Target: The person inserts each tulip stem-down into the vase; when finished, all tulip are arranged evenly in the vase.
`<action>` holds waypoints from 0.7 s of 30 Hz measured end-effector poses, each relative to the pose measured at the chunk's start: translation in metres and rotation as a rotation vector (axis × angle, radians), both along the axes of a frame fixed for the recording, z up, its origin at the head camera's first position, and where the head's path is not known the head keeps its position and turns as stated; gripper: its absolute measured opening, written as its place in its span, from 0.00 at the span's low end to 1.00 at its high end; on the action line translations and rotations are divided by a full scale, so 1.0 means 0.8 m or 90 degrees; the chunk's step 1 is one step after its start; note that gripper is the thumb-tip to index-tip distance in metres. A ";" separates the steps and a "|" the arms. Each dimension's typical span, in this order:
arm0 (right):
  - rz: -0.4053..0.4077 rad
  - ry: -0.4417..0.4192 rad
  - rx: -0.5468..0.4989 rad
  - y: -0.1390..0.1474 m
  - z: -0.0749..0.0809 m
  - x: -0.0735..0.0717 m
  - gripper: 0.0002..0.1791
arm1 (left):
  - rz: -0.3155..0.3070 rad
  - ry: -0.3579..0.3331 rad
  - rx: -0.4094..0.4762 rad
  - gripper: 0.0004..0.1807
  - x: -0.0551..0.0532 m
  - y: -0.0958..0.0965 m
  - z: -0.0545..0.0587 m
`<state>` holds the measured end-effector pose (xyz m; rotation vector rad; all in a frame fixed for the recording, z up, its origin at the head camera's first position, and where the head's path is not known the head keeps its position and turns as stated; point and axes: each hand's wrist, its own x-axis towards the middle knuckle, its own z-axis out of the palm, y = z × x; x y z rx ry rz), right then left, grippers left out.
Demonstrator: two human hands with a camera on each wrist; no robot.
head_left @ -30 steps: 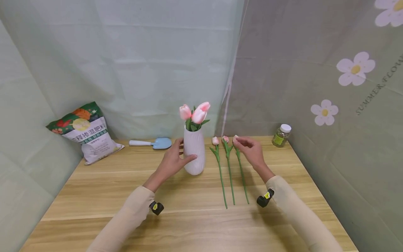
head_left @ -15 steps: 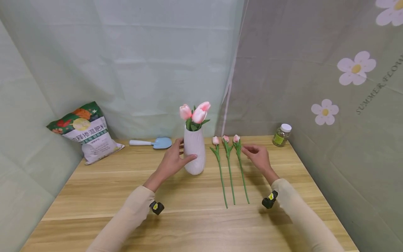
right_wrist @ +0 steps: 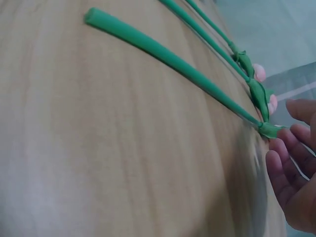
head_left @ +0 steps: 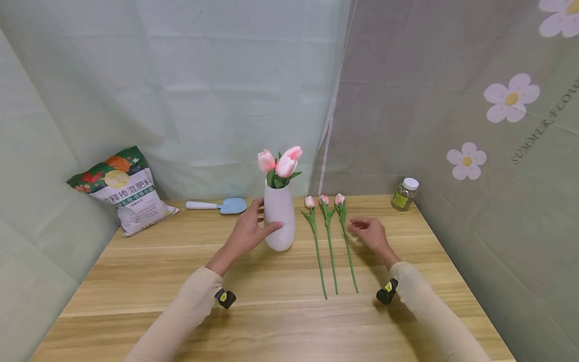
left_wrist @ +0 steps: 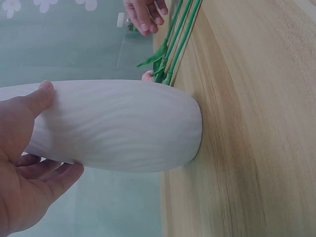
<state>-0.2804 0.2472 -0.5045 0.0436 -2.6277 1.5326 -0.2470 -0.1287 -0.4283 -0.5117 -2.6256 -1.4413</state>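
My left hand [head_left: 246, 229] holds a white ribbed vase [head_left: 279, 216] upright on the table, thumb across its front and fingers behind. Pink tulips [head_left: 287, 166] with green leaves stand in the vase. To its right, 3 more tulips lie side by side, heads toward the back: a left tulip [head_left: 309, 202], a middle tulip [head_left: 324, 200] and a right tulip [head_left: 340, 199]. My right hand [head_left: 371, 234] is just right of the right tulip's leaves, fingers loosely bent and holding nothing. In the right wrist view, its fingertips [right_wrist: 279, 145] overlap that tulip's leafy end.
A trowel [head_left: 232, 205] with a pale blue blade lies behind the vase to the left. Farther left a fertilizer bag [head_left: 135, 196] leans at the back. A white-capped jar [head_left: 404, 196] stands at the table's back right corner. Cloth backdrops [head_left: 217, 100] rise behind the wooden table [head_left: 271, 322].
My right hand has left the right tulip's head and moved back toward me and slightly right, beside the leaves. My left hand and the vase have stayed put.
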 end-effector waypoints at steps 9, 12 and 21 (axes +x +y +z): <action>0.019 -0.012 0.059 -0.002 -0.006 0.005 0.16 | 0.000 0.002 0.000 0.46 0.000 0.000 0.000; 0.019 -0.010 0.077 -0.003 -0.007 0.006 0.16 | -0.001 0.002 0.001 0.47 0.000 -0.001 0.000; 0.012 -0.010 0.109 -0.003 -0.015 0.004 0.16 | -0.001 0.007 -0.003 0.46 0.000 -0.001 0.000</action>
